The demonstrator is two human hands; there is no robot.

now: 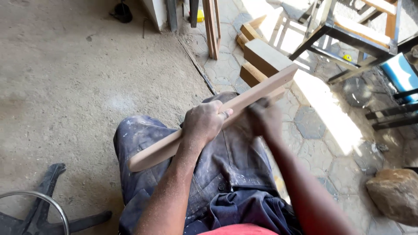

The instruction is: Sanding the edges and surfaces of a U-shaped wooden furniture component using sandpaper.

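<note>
Left hand (203,122) is clenched around the middle of a long, pale wooden slat (244,101), which is held slanted across the lap, its far end aimed at two o'clock. Just right of it, the blurred right hand (263,116) is pressed against the slat's underside; its grip cannot be told. Dusty blue work trousers (143,139) are seen beneath. Stacked timber offcuts (261,56) lie at one o'clock, a brown rock (394,193) at four o'clock.

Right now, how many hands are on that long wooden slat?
2. The left hand grips the slat near its middle; the right hand, blurred, is on it just beyond, toward the far end.
</note>
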